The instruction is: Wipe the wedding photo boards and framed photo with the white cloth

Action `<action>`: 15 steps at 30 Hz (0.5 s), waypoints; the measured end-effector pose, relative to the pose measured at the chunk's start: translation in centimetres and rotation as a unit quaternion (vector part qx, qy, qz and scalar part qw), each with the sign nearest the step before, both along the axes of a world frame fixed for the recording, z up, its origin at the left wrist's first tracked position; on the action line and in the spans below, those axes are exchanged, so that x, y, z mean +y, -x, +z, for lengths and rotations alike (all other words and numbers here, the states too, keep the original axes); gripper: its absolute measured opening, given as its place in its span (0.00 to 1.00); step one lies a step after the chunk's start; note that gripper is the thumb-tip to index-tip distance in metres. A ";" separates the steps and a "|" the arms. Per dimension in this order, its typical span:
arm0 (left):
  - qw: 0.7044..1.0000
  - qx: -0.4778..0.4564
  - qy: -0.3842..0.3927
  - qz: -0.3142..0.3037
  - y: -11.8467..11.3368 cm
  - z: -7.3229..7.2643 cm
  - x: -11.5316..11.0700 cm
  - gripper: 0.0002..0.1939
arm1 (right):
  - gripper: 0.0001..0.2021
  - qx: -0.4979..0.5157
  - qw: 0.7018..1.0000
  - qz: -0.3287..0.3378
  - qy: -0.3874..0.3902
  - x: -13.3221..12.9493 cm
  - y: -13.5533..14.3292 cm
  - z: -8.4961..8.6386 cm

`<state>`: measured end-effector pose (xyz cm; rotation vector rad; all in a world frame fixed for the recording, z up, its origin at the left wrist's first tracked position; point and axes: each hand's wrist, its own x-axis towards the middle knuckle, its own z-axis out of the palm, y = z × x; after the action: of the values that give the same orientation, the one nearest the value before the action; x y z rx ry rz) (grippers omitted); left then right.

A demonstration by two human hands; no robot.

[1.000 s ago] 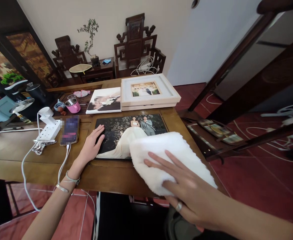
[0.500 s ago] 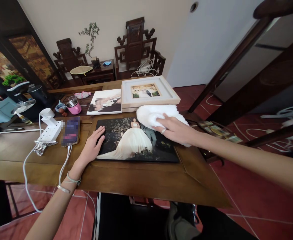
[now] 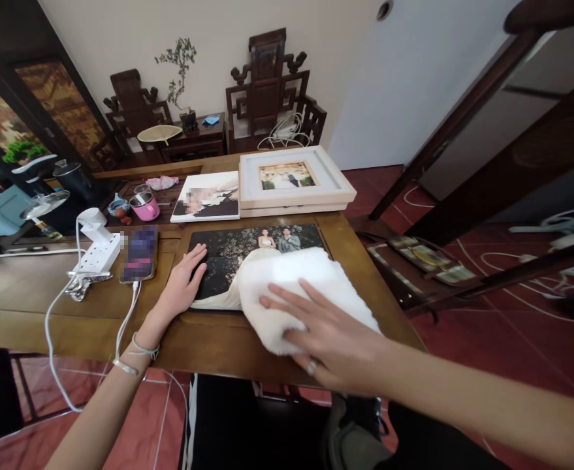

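The dark photo panel (image 3: 221, 258) lies on the wooden table (image 3: 198, 343); at its left edge, the left hand (image 3: 183, 281) rests with fingers and thumb apart, gripping nothing. Over the panel's near right part spreads a white cloth (image 3: 296, 267), the right hand (image 3: 330, 336) on top, its fingers splayed; whether its thumb clamps the fabric I cannot tell. Beyond the panel sits a pale picture frame (image 3: 338, 185), and left of it a phone (image 3: 138, 254)

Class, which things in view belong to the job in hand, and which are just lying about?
In the job:
white cloth, under the right hand
photo panel, left hand at its edge

Lying about:
phone
power strip
pink mug
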<state>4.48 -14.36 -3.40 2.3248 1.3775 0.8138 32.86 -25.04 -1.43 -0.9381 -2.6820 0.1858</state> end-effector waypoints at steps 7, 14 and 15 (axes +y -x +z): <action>1.000 0.002 0.007 -0.003 0.1 0.1 0.0 0.22 | 0.15 -0.037 0.997 -0.060 -0.007 10.8 -0.3 1.1; 1.000 -0.002 -0.004 -0.001 0.1 0.1 -0.1 0.22 | 0.16 -0.037 0.995 -0.095 0.005 10.5 0.7 1.0; 1.000 -0.005 -0.010 -0.002 0.1 0.1 -0.1 0.22 | 0.15 -0.034 0.996 -0.087 0.010 9.2 0.9 1.0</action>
<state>4.39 -14.43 -3.26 2.3349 1.3674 0.8397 31.96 -15.87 -0.43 -1.1990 -2.6455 0.1463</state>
